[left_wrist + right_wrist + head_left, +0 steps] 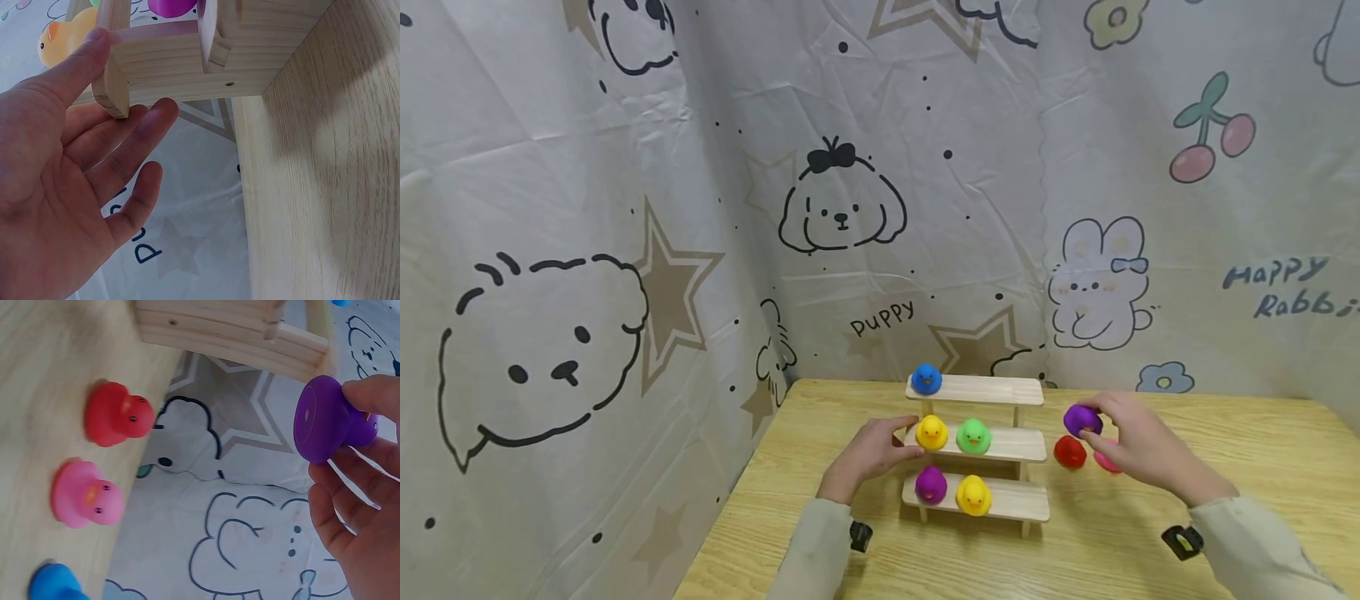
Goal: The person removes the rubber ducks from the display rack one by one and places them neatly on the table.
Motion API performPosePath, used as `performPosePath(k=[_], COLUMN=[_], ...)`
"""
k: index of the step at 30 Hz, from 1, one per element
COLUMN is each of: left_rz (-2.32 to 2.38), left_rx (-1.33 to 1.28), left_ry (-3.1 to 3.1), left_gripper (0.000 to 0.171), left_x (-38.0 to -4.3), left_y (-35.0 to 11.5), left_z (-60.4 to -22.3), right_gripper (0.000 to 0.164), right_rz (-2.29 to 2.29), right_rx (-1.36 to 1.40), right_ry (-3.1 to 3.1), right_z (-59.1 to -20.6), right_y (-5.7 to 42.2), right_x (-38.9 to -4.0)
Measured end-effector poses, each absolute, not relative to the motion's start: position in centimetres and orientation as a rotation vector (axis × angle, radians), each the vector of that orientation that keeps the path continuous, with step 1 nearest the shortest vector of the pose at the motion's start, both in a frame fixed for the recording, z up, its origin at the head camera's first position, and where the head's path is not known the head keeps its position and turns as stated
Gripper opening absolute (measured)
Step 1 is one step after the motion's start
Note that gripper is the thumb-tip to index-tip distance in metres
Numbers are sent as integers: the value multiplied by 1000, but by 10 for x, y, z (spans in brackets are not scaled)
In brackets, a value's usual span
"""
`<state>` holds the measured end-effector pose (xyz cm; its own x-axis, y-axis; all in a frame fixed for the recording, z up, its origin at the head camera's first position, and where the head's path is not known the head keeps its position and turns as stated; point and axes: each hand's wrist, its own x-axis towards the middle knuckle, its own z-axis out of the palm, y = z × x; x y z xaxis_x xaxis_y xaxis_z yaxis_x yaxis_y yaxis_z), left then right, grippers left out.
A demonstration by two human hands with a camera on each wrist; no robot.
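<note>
My right hand (pixel 1138 442) pinches a purple rubber duck (pixel 1082 421) between thumb and fingers, to the right of a three-tier wooden shelf (pixel 1026 446). The duck's flat base faces the camera in the right wrist view. My left hand (pixel 872 450) grips the left end of the middle tier, thumb on one side of the board and fingers on the other. That tier carries a yellow duck (pixel 932 433) and a green duck (pixel 973 437). A blue duck (pixel 927 380) stands on top; a magenta duck (pixel 931 486) and another yellow duck (pixel 973 496) are on the bottom tier.
A red duck (pixel 1070 452) and a pink duck (pixel 87 495) stand on the wooden table (pixel 1097 550) right of the shelf, with a blue duck (pixel 55 582) beside them in the right wrist view. A printed curtain (pixel 985 208) hangs behind the table.
</note>
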<state>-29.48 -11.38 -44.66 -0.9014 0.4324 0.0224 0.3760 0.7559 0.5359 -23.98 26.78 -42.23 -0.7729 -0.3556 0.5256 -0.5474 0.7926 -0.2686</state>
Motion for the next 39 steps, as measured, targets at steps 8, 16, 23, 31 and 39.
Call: performPosePath(k=[8,16,23,31,39], left_rz=[837,843,851,853,865], left_rx=[661,672,672,679,676], left_ry=[2847,2845,2839,2838,2835], left_gripper=[59,59,58,59,58], left_x=[-295,-294,-294,-294,-293], left_y=[-114,-114,-115,-115,-115], left_z=[-445,-444,-443,-444,-443], right_gripper=[30,30,30,31,31], right_rz=[611,631,623,600,638], right_rx=[682,634,657,652,664], right_ry=[-2581,-2651,-2658,-2709,-2779], right_z=[-440,-456,-473,-486,-492], right_y=[269,273,275,278,280], right_x=[-235,-233,-233,-236,-237])
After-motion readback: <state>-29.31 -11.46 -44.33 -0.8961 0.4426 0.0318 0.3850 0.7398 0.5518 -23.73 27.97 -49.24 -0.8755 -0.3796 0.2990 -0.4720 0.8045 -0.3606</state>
